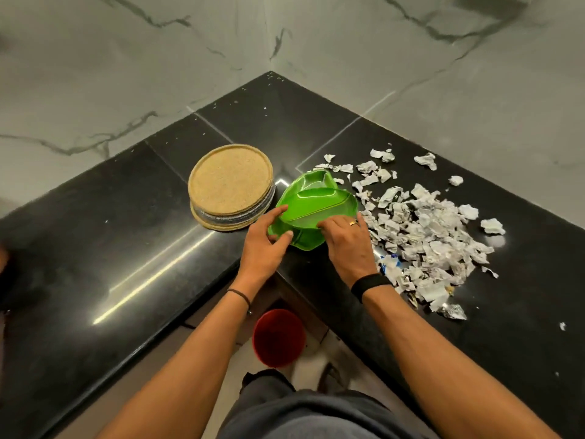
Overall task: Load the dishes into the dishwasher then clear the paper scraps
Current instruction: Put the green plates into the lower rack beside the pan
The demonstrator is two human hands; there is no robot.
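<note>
Dish step, not paper yet. Both hands are on the green dishes (pixel 316 198), which look like two divided trays nested, the upper one tilted. They sit at the inner corner of the desk (pixel 126 232), between the stack of round plates (pixel 229 182) and the paper scraps (pixel 427 236).

Our left hand (pixel 266 245) pinches the near-left rim, thumb on top. Our right hand (pixel 346 245) curls its fingers over the near rim. We can't tell whether the dishes are clear of the desk.

No dishwasher in view, so our next move is likely to lift the pair level, turn away and find the rack. We need a firm two-hand grip so the trays don't slide apart. The far rim touches the edge of the scraps, so we lift straight up.

Round plates untouched. Red bin (pixel 278 337) on the floor below, probably for the scraps later.
</note>
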